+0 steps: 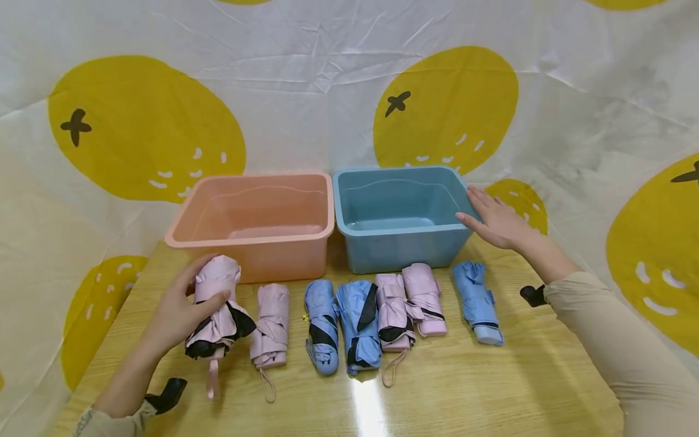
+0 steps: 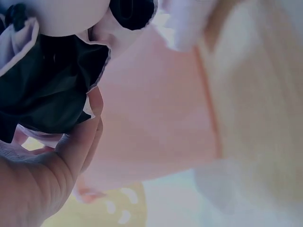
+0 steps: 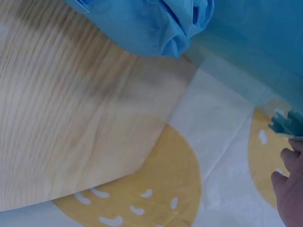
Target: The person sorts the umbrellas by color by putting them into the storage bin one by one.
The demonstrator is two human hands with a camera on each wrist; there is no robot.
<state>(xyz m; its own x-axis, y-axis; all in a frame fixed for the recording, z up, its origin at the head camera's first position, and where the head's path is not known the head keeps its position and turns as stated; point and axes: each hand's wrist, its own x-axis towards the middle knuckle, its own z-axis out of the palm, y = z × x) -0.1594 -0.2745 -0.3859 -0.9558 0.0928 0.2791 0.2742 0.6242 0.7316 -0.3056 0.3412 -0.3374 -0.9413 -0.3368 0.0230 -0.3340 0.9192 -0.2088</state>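
Pink umbrella (image 2: 52, 90) partly outside left-wrist view

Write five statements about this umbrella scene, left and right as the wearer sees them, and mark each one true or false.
1. The person's left hand grips a folded pale-pink fabric umbrella with black patches. True.
2. The rectangular salmon-pink plastic tub stands to the right of the rectangular blue plastic tub. False: the salmon-pink tub stands to the left of the blue tub.
3. The person's right hand is at the right side of the blue tub. True.
4. The rightmost folded fabric umbrella is pink. False: it is blue, and lies on the light wood-grain table.
5. The white cloth backdrop is printed with large yellow shapes. True.
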